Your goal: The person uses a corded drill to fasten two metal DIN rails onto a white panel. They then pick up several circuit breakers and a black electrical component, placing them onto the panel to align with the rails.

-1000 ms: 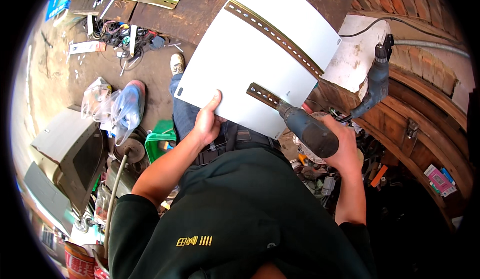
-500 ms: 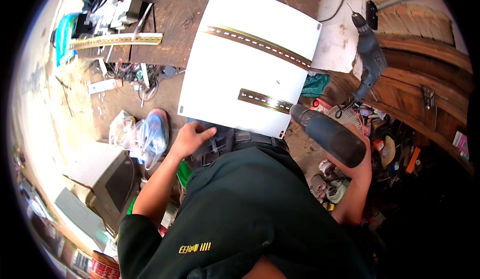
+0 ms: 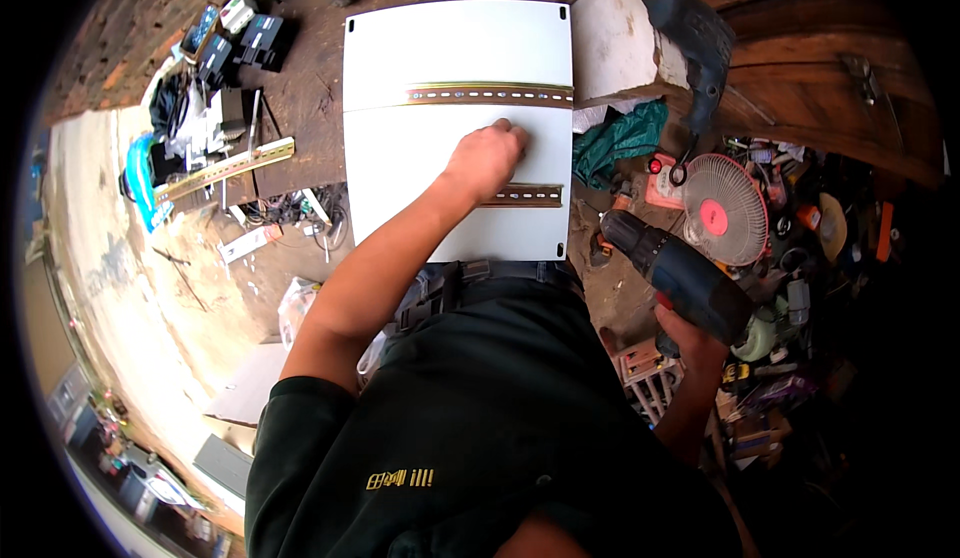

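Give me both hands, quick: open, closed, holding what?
Left hand: curled over the white board; can't tell if it holds anything.
Right hand: closed around the drill.

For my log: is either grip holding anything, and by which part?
The right grip holds a power drill by its handle. The left grip curls over the white panel; whether it holds anything cannot be told.

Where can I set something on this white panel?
The white panel is bare above the long DIN rail, and between its left edge and the left forearm. It's crowded around the left hand and the short DIN rail.
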The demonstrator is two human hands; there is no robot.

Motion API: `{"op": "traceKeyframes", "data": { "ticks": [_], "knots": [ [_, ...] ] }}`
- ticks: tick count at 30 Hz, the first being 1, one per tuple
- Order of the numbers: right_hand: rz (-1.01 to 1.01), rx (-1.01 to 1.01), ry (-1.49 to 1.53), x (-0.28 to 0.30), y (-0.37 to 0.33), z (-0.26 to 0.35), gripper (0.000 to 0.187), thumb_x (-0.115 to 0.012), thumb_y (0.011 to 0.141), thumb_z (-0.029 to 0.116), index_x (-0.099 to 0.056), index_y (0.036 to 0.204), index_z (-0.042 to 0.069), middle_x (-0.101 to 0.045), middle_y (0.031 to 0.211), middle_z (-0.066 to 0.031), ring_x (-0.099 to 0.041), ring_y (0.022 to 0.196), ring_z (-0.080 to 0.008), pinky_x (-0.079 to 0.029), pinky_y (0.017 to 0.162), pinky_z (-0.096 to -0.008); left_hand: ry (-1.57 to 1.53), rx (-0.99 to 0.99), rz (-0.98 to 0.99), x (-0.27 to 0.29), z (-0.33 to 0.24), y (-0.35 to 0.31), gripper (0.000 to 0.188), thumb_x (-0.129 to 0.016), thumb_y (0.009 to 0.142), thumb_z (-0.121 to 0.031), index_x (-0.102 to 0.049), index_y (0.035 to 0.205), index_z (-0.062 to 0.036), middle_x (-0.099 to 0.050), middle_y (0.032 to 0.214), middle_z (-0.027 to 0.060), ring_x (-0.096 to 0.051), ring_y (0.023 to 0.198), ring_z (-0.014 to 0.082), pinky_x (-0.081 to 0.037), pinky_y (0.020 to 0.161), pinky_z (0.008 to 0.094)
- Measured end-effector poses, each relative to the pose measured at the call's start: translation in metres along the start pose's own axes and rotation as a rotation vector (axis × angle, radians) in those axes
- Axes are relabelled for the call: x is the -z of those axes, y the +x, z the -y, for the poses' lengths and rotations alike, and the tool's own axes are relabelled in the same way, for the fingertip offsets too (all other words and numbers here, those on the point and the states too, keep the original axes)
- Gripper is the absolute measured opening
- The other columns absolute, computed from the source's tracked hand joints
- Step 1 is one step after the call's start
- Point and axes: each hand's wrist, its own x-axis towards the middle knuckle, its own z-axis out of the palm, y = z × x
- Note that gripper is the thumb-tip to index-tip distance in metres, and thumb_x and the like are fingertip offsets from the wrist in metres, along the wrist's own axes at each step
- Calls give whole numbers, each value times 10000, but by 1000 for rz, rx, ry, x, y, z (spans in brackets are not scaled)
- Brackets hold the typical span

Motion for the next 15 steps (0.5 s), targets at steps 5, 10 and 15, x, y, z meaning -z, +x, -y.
{"op": "traceKeyframes", "data": {
  "ticks": [5,10,15],
  "knots": [
    [44,-153,115,-17,-13,-9,315,-793,763,56,-709,1065,23,-704,930,-46,-662,828,-133,-543,763,-329,-662,281,60,19,-13,-18,158,-656,925,-80,-644,1038,29,-678,957,163,-703,867,262,-583,783,365],
    [84,39,36,-39,-18,-13,314,-810,768,75,-684,1052,25,-696,929,-58,-674,837,-154,-545,759,-327,-1936,718,171,-11,-35,-61,144,-670,982,-147,-679,1073,-36,-703,958,21,-693,868,143,-586,780,262],
    [100,106,-10,-51,-20,-7,344,-816,765,72,-655,1065,18,-695,937,-81,-684,839,-187,-548,759,-337,-2195,782,132,-25,-49,-74,141,-684,966,-140,-682,1081,-58,-705,977,10,-701,884,162,-603,829,271]
  ]
}}
